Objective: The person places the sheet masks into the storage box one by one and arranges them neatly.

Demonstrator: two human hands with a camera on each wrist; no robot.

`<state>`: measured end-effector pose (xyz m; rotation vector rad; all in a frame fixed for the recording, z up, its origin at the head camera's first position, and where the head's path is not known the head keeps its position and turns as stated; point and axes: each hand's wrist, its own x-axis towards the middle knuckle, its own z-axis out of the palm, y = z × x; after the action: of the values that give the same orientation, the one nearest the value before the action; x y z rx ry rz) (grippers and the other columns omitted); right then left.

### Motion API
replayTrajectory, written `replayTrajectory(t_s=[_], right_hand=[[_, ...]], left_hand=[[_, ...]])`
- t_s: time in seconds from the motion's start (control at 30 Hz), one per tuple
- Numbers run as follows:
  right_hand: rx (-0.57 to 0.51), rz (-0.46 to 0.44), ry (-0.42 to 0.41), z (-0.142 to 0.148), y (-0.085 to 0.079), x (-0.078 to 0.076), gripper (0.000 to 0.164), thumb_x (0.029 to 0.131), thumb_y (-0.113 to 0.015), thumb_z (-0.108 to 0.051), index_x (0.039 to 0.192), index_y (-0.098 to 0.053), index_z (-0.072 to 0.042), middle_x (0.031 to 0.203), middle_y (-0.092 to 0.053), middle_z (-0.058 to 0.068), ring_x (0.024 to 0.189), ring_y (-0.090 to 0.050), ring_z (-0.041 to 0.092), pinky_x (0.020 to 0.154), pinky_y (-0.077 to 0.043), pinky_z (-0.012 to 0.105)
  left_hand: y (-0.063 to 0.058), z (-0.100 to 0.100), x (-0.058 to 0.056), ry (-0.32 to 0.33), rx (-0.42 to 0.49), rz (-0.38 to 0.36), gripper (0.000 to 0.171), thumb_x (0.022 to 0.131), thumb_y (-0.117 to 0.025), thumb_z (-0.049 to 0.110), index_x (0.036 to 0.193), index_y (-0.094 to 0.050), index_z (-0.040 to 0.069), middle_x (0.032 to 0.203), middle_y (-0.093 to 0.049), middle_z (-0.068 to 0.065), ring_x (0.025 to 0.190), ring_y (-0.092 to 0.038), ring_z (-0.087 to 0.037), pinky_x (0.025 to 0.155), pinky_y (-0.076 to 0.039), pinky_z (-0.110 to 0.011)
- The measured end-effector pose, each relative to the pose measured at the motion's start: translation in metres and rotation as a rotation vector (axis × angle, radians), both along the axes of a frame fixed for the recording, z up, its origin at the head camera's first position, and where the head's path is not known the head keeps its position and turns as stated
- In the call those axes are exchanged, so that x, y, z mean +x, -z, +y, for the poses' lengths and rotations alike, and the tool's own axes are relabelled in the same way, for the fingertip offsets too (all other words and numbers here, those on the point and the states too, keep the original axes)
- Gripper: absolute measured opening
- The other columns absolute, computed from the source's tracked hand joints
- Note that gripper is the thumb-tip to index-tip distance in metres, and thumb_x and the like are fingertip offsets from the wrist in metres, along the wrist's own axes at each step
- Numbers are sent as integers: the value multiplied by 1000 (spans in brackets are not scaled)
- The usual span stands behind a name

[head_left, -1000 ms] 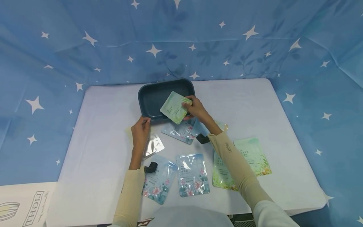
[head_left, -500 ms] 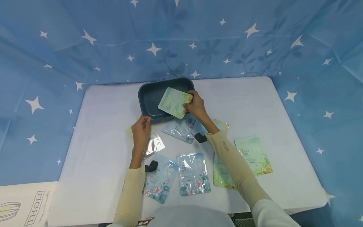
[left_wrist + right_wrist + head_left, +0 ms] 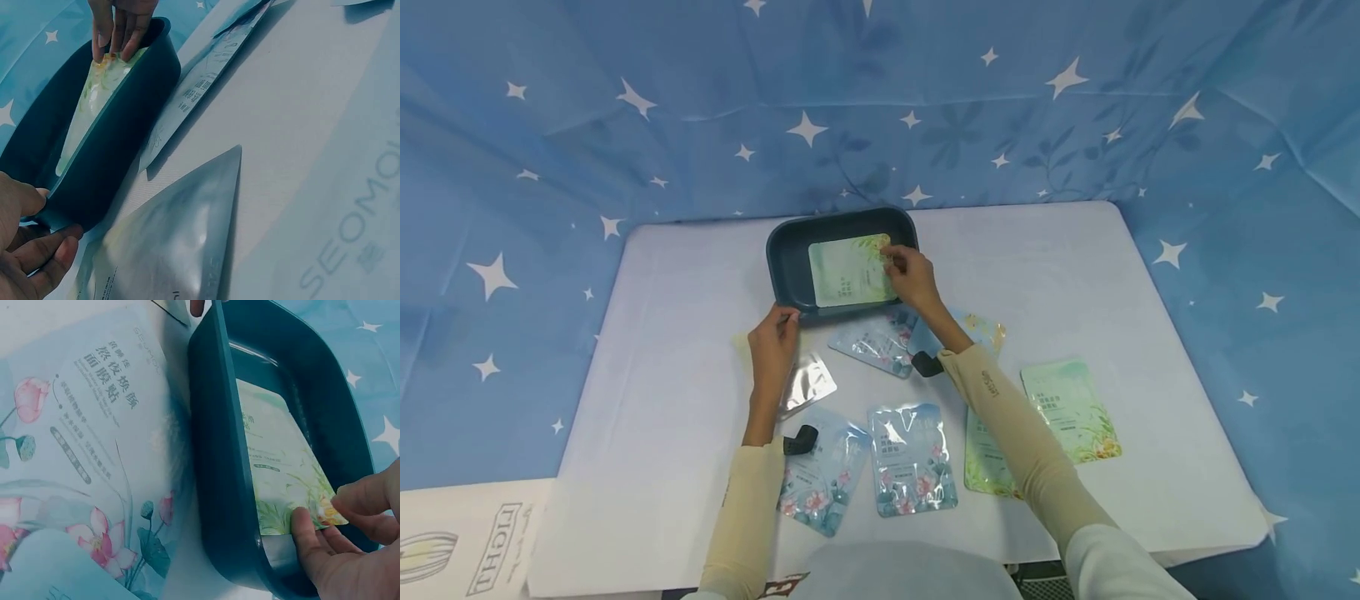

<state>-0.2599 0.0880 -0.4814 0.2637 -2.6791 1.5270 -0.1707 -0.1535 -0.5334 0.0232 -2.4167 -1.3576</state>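
A dark blue rectangular bin [image 3: 780,271] stands at the back of the white table. My left hand [image 3: 771,350] pinches its near left corner, thumb inside the rim and fingers outside in the left wrist view. Inside the bin lies a green face mask packet [image 3: 842,275] with printed leaves and yellow flowers. My right hand [image 3: 917,283] reaches over the bin's right end and pinches the packet's flowered edge [image 3: 328,512] between thumb and fingers. Just in front of the bin lies a blue face mask packet [image 3: 872,346] with pink lotus flowers.
Two more blue lotus packets [image 3: 913,462] lie near the front. Green packets [image 3: 1070,408] lie at right, one partly under my right sleeve. A silver-backed packet [image 3: 808,382] is by my left wrist, and another packet [image 3: 988,327] by the right. Star-patterned curtain [image 3: 700,142] borders the table.
My right hand has lowered the green packet into the bin, turning it from a slant to nearly straight along the bin. The left hand has stayed on the corner.
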Motion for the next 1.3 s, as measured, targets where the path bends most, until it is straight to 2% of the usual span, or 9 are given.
replayTrajectory(t_s=[0.1, 0.17, 0.33, 0.43, 0.63, 0.8, 0.93, 1.07, 1.3], right_hand=[[47, -23, -19, -1, 3, 2, 29, 97, -54, -6, 124, -63, 1, 113, -64, 23, 83, -55, 30, 81, -49, 44], [65, -30, -23, -2, 4, 3, 31, 97, -54, -7, 125, -62, 1, 119, -62, 23, 88, -56, 30, 87, -49, 44], [50, -58, -10, 0, 7, 5, 30, 96, -57, -8, 125, -62, -1, 133, -60, 18, 119, -60, 31, 104, -49, 43], [21, -64, -20, 2, 7, 8, 28, 97, -57, -8, 123, -63, 0, 134, -59, 18, 124, -59, 31, 105, -50, 41], [-16, -42, -37, 11, 2, 16, 24, 98, -56, -9, 120, -64, -1, 125, -64, 18, 116, -63, 31, 97, -54, 42], [-73, -39, -39, 29, 0, 25, 25, 99, -56, -13, 121, -62, -2, 124, -64, 17, 114, -63, 31, 92, -55, 45], [-106, 3, -20, 46, 3, 29, 25, 98, -59, -11, 120, -62, 1, 125, -63, 18, 114, -63, 34, 89, -58, 46], [-59, 14, 21, 68, 6, 34, 26, 96, -61, -12, 120, -61, 0, 126, -63, 17, 113, -64, 34, 91, -58, 46], [37, -77, 75, 109, 11, 46, 41, 93, -68, -22, 127, -56, -2, 127, -61, 19, 120, -58, 35, 99, -53, 50]], left_hand=[[3, 0, 1, 0, 1, 8, 17, 97, -60, 10, 102, -68, -4, 118, -65, -28, 100, -70, -36, 87, -60, -38], [4, 0, 1, 5, -3, 18, 17, 97, -59, 10, 102, -68, -4, 116, -67, -27, 100, -70, -36, 87, -60, -38], [3, 2, -1, 18, -4, 17, 17, 98, -59, 10, 103, -67, -3, 108, -70, -22, 101, -71, -35, 88, -60, -36], [2, 3, -1, 12, -7, 12, 16, 97, -59, 10, 103, -67, -3, 108, -71, -22, 101, -71, -36, 88, -60, -37], [1, 2, 0, 1, -20, 21, 14, 97, -60, 8, 103, -67, -2, 107, -71, -22, 98, -71, -37, 86, -60, -39], [-1, 0, -2, 5, -25, 21, 14, 97, -60, 9, 103, -68, -1, 108, -71, -21, 99, -71, -36, 87, -60, -40], [-3, -2, -3, -4, -35, 2, 14, 97, -59, 11, 104, -67, 0, 110, -70, -21, 100, -71, -36, 88, -60, -42], [-3, -1, -4, -5, -31, -11, 15, 98, -59, 12, 104, -67, 0, 111, -70, -21, 101, -70, -37, 88, -60, -43], [-3, 1, -1, -3, -8, -22, 17, 99, -58, 13, 104, -67, 0, 111, -70, -21, 102, -70, -36, 89, -60, -43]])
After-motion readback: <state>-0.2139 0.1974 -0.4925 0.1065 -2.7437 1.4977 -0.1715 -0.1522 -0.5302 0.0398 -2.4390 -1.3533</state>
